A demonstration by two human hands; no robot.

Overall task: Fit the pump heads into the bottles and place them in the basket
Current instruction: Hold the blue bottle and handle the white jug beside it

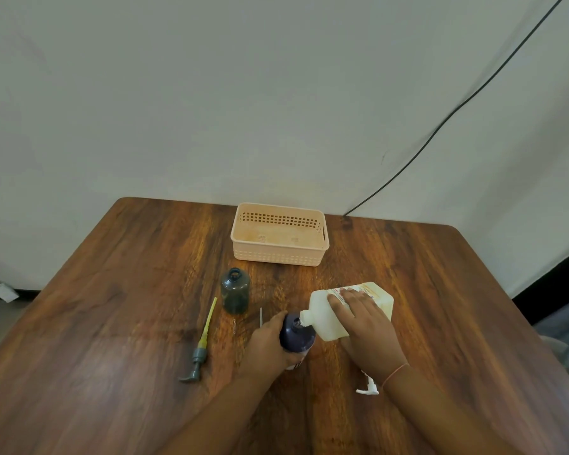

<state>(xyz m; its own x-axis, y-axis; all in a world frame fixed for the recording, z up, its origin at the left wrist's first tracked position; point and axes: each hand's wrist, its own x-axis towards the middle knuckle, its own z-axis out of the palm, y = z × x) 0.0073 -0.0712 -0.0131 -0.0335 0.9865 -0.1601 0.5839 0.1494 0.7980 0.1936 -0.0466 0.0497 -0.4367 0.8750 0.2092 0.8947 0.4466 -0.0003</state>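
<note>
My left hand grips a dark purple bottle standing upright on the table. A cream white bottle lies tilted on its side under my right hand, its open neck touching the purple bottle's mouth. A grey translucent bottle stands open to the left. A grey pump head with a yellow tube lies on the table at the left. Near my right wrist lies a white pump head, partly hidden. The peach basket stands empty at the back.
The wooden table has rounded far corners against a white wall. A thin clear tube lies between the grey bottle and my left hand. A black cable runs down the wall to the table's back edge.
</note>
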